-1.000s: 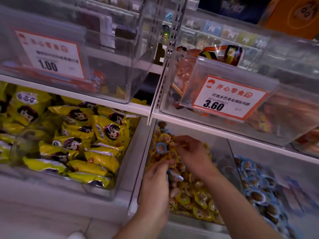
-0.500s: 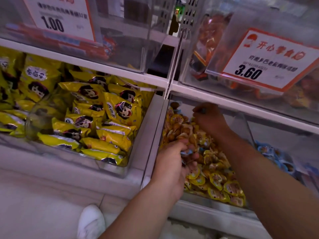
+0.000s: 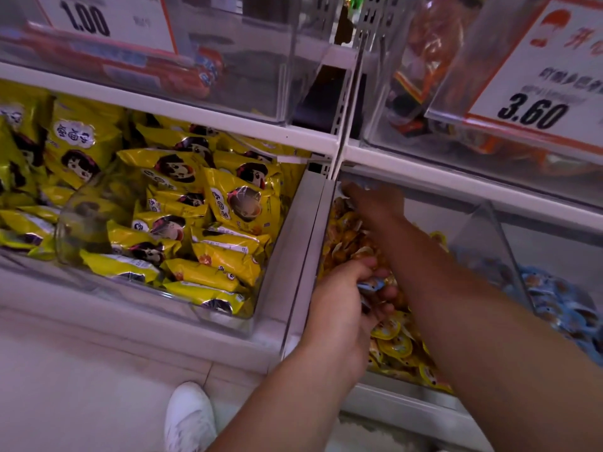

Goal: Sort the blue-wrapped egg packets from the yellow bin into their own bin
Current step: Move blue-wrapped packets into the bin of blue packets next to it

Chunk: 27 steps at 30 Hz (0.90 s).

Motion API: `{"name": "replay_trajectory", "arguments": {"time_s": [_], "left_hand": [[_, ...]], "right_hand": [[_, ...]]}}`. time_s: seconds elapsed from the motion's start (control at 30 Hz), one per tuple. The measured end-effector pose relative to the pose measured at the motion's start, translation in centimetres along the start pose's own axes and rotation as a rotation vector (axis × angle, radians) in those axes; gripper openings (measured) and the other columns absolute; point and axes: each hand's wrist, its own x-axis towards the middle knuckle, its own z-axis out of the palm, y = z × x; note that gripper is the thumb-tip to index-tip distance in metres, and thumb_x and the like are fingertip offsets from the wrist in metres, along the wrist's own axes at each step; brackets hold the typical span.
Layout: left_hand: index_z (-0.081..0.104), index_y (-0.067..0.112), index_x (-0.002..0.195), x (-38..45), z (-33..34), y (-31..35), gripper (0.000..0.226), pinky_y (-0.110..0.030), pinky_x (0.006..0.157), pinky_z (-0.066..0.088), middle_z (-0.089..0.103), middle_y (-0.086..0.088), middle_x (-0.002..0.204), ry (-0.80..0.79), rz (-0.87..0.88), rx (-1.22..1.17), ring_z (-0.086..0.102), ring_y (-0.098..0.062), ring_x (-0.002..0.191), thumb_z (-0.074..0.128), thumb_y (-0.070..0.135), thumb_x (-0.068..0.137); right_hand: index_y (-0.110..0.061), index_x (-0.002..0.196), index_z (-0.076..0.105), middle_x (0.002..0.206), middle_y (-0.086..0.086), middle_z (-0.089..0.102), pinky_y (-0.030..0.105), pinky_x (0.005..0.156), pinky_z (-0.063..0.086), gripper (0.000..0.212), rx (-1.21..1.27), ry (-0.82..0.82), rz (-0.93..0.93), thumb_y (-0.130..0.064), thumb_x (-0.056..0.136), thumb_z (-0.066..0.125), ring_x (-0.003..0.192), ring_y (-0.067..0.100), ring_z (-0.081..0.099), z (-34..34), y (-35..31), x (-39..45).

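Observation:
A clear bin (image 3: 408,402) on the lower shelf holds a heap of yellow-wrapped egg packets (image 3: 394,344). My left hand (image 3: 342,308) hovers over its near left part and grips several blue-wrapped egg packets (image 3: 372,283) in curled fingers. My right hand (image 3: 375,202) reaches deep to the bin's back left corner, fingers down among the packets at a pale wrapper; what it holds is hidden. To the right, behind a clear divider (image 3: 496,243), lies the bin of blue-wrapped packets (image 3: 554,308).
The left bin (image 3: 163,295) is full of large yellow snack bags (image 3: 235,203). Upper shelf bins carry price tags 1.00 (image 3: 88,19) and 3.60 (image 3: 535,114). A white shoe (image 3: 189,419) stands on the floor below.
My right hand has pushed further back and left into the bin's far corner. The left hand still grips its blue packets. The view dropped closer to the lower shelf.

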Motion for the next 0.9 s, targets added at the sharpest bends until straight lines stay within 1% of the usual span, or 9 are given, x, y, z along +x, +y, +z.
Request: {"name": "replay_trajectory", "arguments": {"time_s": [0.1,0.3,0.4,0.5,0.6,0.67,0.73,0.83,0.9], "left_hand": [[0.068,0.007,0.101,0.0,0.0,-0.1,0.019,-0.024,0.05,0.05,0.068,-0.009,0.083,0.011,0.005,0.007,0.063,-0.017,0.06,0.05,0.009,0.094],[0.068,0.005,0.104,0.1,0.7,0.4,0.018,-0.026,0.048,0.05,0.066,-0.01,0.082,0.002,0.05,-0.009,0.066,-0.022,0.06,0.057,0.014,0.093],[0.067,0.012,0.098,0.2,1.1,-0.2,0.011,-0.031,0.057,0.057,0.069,-0.011,0.092,0.049,0.274,0.161,0.072,-0.023,0.072,0.057,0.01,0.095],[0.066,0.026,0.099,0.0,1.0,-2.4,0.014,-0.049,0.092,0.055,0.07,-0.007,0.106,0.059,0.558,0.561,0.069,-0.024,0.099,0.056,0.016,0.098],[0.057,0.034,0.124,-1.2,0.8,-4.5,0.04,-0.039,0.107,0.043,0.061,0.011,0.127,-0.156,0.787,0.99,0.055,-0.005,0.12,0.039,0.057,0.097],[0.036,0.038,0.145,-2.2,0.8,-5.5,0.061,-0.031,0.119,0.024,0.034,0.027,0.15,-0.305,0.943,1.223,0.03,0.002,0.141,0.019,0.068,0.096],[0.012,0.037,0.154,-3.0,0.9,-5.8,0.066,-0.03,0.122,0.003,0.003,0.033,0.157,-0.373,1.021,1.392,0.002,0.001,0.149,0.007,0.069,0.096],[0.009,0.024,0.158,-3.8,1.0,-5.7,0.074,-0.044,0.122,0.003,0.005,0.013,0.164,-0.293,1.131,1.673,-0.007,-0.012,0.152,-0.003,0.064,0.097],[0.009,0.026,0.157,-4.0,1.1,-5.3,0.076,-0.04,0.123,0.004,0.004,0.014,0.164,-0.323,1.109,1.687,-0.006,-0.008,0.152,-0.007,0.066,0.094]], "right_hand": [[-0.012,0.078,0.073,0.068,0.003,0.068,0.023,0.044,0.043,0.027,0.251,-0.034,0.033,-0.036,0.074,0.085,0.043,0.007,0.056,-1.7,0.0,-1.6],[-0.012,0.072,0.059,0.056,0.001,0.041,0.021,0.033,0.022,0.019,0.677,-0.183,0.179,-0.017,0.087,0.068,0.04,0.009,0.027,-8.9,1.2,-8.5],[-0.011,0.081,0.059,0.068,0.006,0.046,0.019,0.03,0.023,0.009,0.838,-0.305,0.365,-0.014,0.088,0.053,0.048,0.011,0.039,-11.5,2.1,-13.5],[-0.009,0.102,0.068,0.093,0.014,0.066,0.022,0.044,0.043,0.028,0.895,-0.392,0.424,-0.023,0.089,0.049,0.074,0.022,0.061,-11.4,2.6,-17.5],[-0.016,0.109,0.074,0.106,0.012,0.07,0.034,0.083,0.055,0.033,0.98,-0.351,0.361,-0.038,0.098,0.051,0.103,0.025,0.069,-10.8,2.8,-19.5],[-0.012,0.112,0.073,0.115,0.013,0.069,0.042,0.105,0.048,0.036,1.014,-0.287,0.326,-0.04,0.097,0.056,0.116,0.027,0.065,-11.4,2.8,-20.2],[-0.008,0.116,0.072,0.119,0.015,0.071,0.045,0.105,0.049,0.036,1.008,-0.223,0.282,-0.034,0.092,0.064,0.114,0.031,0.067,-12.7,2.8,-20.7],[-0.001,0.113,0.071,0.109,0.021,0.073,0.042,0.09,0.058,0.027,0.993,-0.086,0.235,-0.012,0.088,0.07,0.102,0.034,0.072,-14.3,3.4,-21.2],[0.001,0.112,0.07,0.105,0.021,0.074,0.044,0.089,0.059,0.025,0.965,-0.008,0.218,-0.008,0.088,0.071,0.098,0.034,0.073,-15.1,3.9,-21.2]]}}
